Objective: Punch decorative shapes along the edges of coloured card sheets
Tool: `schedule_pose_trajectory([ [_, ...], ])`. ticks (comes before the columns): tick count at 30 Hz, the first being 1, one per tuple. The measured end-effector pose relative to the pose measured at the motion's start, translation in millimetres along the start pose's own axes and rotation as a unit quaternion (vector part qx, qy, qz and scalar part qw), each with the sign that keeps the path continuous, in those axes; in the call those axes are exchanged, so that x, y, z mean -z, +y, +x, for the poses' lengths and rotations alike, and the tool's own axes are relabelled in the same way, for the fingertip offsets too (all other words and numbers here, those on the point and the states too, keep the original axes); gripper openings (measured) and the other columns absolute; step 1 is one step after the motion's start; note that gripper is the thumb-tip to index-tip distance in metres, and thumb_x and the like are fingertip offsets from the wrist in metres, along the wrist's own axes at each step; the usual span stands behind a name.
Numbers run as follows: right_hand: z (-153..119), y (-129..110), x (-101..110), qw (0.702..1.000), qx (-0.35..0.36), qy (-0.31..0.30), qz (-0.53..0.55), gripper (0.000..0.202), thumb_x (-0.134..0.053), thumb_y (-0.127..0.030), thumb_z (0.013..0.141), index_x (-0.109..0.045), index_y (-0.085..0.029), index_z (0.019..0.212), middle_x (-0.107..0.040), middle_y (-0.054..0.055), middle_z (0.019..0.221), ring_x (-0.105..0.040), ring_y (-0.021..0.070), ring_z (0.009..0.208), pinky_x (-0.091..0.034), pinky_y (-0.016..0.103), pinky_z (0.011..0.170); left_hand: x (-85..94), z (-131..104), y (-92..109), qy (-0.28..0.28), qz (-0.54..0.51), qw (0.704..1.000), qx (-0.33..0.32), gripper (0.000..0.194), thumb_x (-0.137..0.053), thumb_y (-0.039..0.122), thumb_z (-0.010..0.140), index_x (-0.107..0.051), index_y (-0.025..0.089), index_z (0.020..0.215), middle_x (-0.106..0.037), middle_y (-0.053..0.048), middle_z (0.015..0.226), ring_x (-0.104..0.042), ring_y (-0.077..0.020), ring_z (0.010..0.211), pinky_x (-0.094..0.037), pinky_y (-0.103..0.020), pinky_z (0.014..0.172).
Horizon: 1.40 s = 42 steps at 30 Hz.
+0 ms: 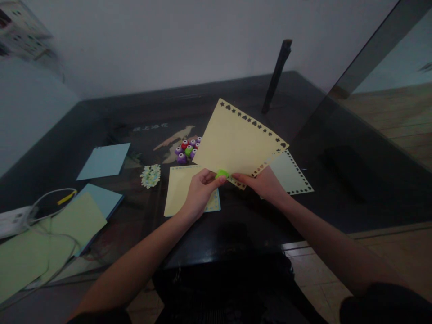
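- In the head view, the fingers of the left hand [197, 191] pinch a lime-green craft paper punch [222, 173], thumb on top, the others curled beneath; this grip seems suited to squeezing it.
- The right hand [265, 182] nips the near edge of a yellow paper sheet [241, 137], thumb on its face; its other fingers are mostly hidden. The hold seems meant to steady the paper against the punch.
- That sheet fans up and away from both hands, tilted above the table [236, 238], probably so its edge comes free to the punch. Star and heart holes line its far and right edges. Whether the punch's slot grips paper cannot be told.
- Just beyond the left fingers, partly behind the sheet, purple, red and green punches [189, 152] cluster within easy reach.
- Under the left hand lies a yellow sheet with a punched border [178, 189], blue showing through its holes, likely from paper beneath.
- Behind the right fingers rests a pale green punched sheet [288, 173], apparently set aside there.
- Left of the left fingers sits a heap of paper cutouts [150, 176], perhaps gathered to avoid scattering.
- Farther left lie a light-blue sheet [104, 162] and green sheets [83, 220] over blue ones, a white cable [64, 236] crossing them.
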State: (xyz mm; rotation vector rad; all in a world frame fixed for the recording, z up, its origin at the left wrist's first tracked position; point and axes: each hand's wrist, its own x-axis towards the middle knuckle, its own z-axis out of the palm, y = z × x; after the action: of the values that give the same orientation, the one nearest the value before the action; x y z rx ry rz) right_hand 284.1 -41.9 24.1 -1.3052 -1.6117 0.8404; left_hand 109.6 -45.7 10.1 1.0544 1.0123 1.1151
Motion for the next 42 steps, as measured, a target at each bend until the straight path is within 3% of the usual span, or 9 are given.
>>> schedule_pose_trajectory([
  [11,0.3,-2.4,0.2,1.0,-0.004,-0.006,0.008,0.021,-0.066,-0.033,0.072,-0.068,-0.025,0.091,-0.072,0.004,0.086,-0.062,0.0255,0.103,-0.043,0.048,0.099,-0.9,-0.2,-0.9,-0.007,0.006,1.0,-0.014,0.024,-0.074,0.029,0.066,-0.053,0.017,0.072,-0.06,0.001,0.071,-0.058,-0.0144,0.074,-0.044,-0.029,0.075],
  [17,1.7,0.6,-0.8,1.0,0.006,0.0,0.009,0.017,-0.066,-0.029,0.072,-0.068,-0.024,0.087,-0.072,0.004,0.083,-0.063,0.0246,0.101,-0.041,0.047,0.1,-0.1,1.0,-2.0,0.0,0.015,1.0,0.002,0.033,-0.075,0.031,0.066,-0.045,0.017,0.064,-0.055,0.003,0.063,-0.056,-0.0121,0.067,-0.043,-0.026,0.068],
  [26,1.9,1.6,-0.3,1.0,0.01,0.007,0.014,0.017,-0.065,-0.029,0.072,-0.068,-0.024,0.088,-0.072,0.003,0.083,-0.063,0.0229,0.1,-0.043,0.044,0.099,0.0,-0.1,-0.3,-0.036,0.014,0.999,0.006,0.027,-0.073,0.031,0.069,-0.051,0.015,0.072,-0.063,-0.001,0.076,-0.06,-0.0144,0.076,-0.045,-0.03,0.078],
  [34,3.3,2.0,2.3,0.999,0.002,0.036,0.019,0.026,-0.066,-0.032,0.072,-0.067,-0.021,0.096,-0.073,0.005,0.089,-0.063,0.0241,0.102,-0.043,0.046,0.099,-0.4,0.8,0.2,-0.073,0.027,0.997,0.002,0.025,-0.072,0.027,0.07,-0.057,0.015,0.086,-0.068,-0.006,0.092,-0.063,-0.0185,0.09,-0.047,-0.034,0.086],
  [42,5.4,8.8,6.4,0.993,-0.029,0.09,0.071,0.03,-0.069,-0.034,0.07,-0.068,-0.021,0.098,-0.072,0.006,0.091,-0.061,0.0247,0.105,-0.04,0.046,0.102,1.3,1.4,-1.0,-0.095,0.071,0.993,-0.011,0.052,-0.073,0.02,0.067,-0.055,0.016,0.115,-0.066,-0.009,0.109,-0.062,-0.0209,0.1,-0.046,-0.039,0.093],
])
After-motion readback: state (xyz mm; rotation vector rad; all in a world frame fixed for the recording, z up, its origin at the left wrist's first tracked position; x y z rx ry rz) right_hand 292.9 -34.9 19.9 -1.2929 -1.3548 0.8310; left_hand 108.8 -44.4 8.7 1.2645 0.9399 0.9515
